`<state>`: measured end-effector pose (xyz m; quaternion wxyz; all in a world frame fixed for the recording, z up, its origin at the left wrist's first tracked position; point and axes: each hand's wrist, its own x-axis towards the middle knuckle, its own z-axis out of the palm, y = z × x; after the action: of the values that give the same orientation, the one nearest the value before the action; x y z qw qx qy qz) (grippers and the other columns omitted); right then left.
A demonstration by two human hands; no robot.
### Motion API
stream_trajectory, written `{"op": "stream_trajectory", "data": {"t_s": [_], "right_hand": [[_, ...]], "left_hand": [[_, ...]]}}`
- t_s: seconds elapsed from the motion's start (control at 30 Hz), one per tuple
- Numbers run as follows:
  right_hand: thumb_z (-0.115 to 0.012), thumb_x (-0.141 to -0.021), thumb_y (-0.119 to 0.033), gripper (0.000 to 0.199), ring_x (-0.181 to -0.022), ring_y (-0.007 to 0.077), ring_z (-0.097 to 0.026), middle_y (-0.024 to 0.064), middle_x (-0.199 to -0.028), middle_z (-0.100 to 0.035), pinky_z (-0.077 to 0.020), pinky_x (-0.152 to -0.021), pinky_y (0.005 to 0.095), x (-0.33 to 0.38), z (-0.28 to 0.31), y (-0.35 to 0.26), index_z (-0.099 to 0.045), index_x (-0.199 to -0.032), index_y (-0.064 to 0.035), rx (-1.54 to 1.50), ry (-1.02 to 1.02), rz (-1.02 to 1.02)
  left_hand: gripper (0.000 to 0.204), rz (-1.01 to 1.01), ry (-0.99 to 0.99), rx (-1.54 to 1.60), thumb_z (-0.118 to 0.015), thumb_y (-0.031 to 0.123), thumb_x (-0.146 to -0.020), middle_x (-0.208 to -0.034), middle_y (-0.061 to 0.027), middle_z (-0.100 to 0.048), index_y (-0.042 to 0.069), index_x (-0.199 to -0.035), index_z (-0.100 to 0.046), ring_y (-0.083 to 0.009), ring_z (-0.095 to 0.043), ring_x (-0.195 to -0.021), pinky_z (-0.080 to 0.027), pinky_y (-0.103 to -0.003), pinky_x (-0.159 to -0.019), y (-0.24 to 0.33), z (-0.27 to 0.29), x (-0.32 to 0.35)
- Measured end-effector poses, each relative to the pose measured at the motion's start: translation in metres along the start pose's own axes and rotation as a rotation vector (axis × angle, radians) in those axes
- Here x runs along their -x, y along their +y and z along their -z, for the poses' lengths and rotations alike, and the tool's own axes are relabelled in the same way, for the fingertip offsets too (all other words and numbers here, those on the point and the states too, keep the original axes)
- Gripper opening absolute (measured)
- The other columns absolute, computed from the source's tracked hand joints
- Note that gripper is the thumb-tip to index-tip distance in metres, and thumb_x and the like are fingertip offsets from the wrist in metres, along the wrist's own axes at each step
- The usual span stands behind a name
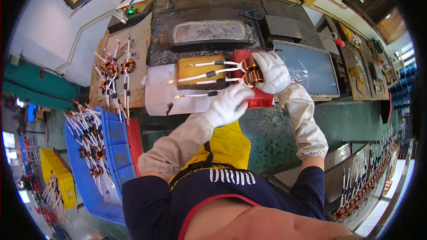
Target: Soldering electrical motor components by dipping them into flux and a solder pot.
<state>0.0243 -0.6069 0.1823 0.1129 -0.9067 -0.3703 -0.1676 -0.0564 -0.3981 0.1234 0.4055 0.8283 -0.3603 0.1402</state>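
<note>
Two copper-wound coils sit side by side on a red block, joined to white sleeved leads with black bands and copper ring ends. My right hand, in a white glove, wraps round the coils from the right. Just below them, my gloved left hand curls its fingers over the lowest white lead, near the coil; its thumb stands a little apart from the fingers. The leads stretch leftward over a yellow block. What lies under my left fingers is partly hidden.
Behind the blocks is a dark bench with a rectangular metal-filled pot. More coils lie on the board at left. A blue crate of coils stands lower left. A grey plate lies at right, and a rack of coils lower right.
</note>
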Motion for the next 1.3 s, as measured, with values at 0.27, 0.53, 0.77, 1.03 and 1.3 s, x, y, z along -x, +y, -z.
{"op": "stream_trajectory", "data": {"t_s": [0.27, 0.53, 0.77, 1.03, 1.3], "right_hand": [[-0.077, -0.054, -0.013, 0.081, -0.114, 0.0403, -0.053, 0.0197, -0.122, -0.056, -0.0413, -0.102, 0.0461, 0.004, -0.012, -0.003, -0.046, -0.129, -0.0032, -0.079, -0.005, -0.164], [-0.077, -0.054, -0.012, 0.082, -0.11, 0.0393, -0.055, 0.0183, -0.121, -0.057, -0.045, -0.097, 0.0449, 0.008, -0.02, -0.005, -0.046, -0.13, -0.0048, -0.064, 0.051, -0.193], [-0.078, -0.054, -0.013, 0.083, -0.111, 0.0385, -0.055, 0.0205, -0.121, -0.056, -0.0431, -0.099, 0.0457, 0.006, -0.023, -0.003, -0.045, -0.13, -0.0022, -0.044, 0.054, -0.167], [-0.077, -0.054, -0.012, 0.083, -0.11, 0.038, -0.056, 0.0211, -0.119, -0.057, -0.0429, -0.097, 0.0464, 0.006, -0.023, -0.002, -0.045, -0.129, -0.0002, -0.024, 0.062, -0.153], [-0.079, -0.054, -0.015, 0.081, -0.105, 0.0371, -0.057, 0.0189, -0.116, -0.057, -0.0442, -0.095, 0.0453, 0.003, -0.018, -0.005, -0.047, -0.126, -0.0028, -0.046, 0.028, -0.176]], "left_hand": [[0.035, 0.867, 0.44, 1.598, -0.059, 0.02, -0.095, -0.117, -0.014, -0.06, 0.002, -0.124, -0.052, -0.0268, -0.059, -0.107, -0.048, -0.04, -0.096, -0.019, -0.022, 0.052], [0.036, 0.783, 0.67, 1.613, -0.057, 0.014, -0.096, -0.109, -0.0141, -0.064, 0.002, -0.129, -0.048, -0.0208, -0.064, -0.091, -0.053, -0.037, -0.083, -0.034, -0.01, 0.021], [0.046, 0.805, 0.463, 0.989, -0.055, 0.013, -0.096, -0.101, -0.0052, -0.065, 0.004, -0.139, -0.044, -0.0152, -0.062, -0.083, -0.051, -0.028, -0.075, -0.023, 0.017, -0.002], [0.095, 0.16, 0.199, -0.451, -0.074, 0.061, -0.062, -0.126, -0.0161, -0.052, 0.004, -0.134, -0.049, -0.0323, -0.047, -0.121, -0.033, -0.046, -0.107, -0.035, 0.048, -0.022], [0.113, 0.351, -0.047, -0.538, -0.075, 0.067, -0.055, -0.143, -0.0257, -0.039, 0.008, -0.144, -0.038, -0.0424, -0.028, -0.139, -0.02, -0.049, -0.116, -0.079, 0.032, 0.004]]}}
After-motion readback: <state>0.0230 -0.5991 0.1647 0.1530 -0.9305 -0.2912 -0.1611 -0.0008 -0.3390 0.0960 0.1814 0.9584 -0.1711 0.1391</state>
